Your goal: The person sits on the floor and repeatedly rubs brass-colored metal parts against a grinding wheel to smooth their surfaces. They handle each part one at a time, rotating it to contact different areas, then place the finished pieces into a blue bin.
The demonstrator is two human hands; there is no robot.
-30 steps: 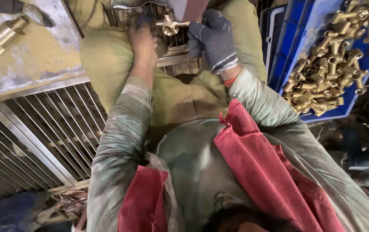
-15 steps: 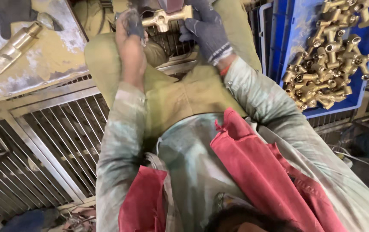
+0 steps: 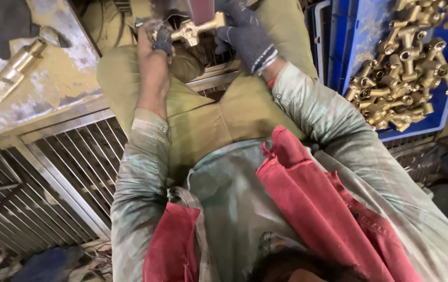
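Observation:
A brass cross-shaped fitting [image 3: 195,30] is held between both hands at the top of the head view, right under a dark reddish belt or wheel [image 3: 201,9]. My left hand [image 3: 153,49], with a bit of cloth at the fingers, grips its left end. My right hand [image 3: 243,32], in a dark blue knit glove, grips its right end. Below the hands are my olive-green trousers and a red cloth draped over my lap.
A blue plastic crate [image 3: 357,31] at the right holds several brass fittings [image 3: 406,68]. On the worn yellowish bench at the left lie a brass cylinder [image 3: 14,69] and a dark glove [image 3: 7,21]. A metal grate [image 3: 62,172] runs along the lower left.
The view has shifted so hands and fitting sit higher and more to the left. Both hands have kept hold of the brass fitting against the wheel.

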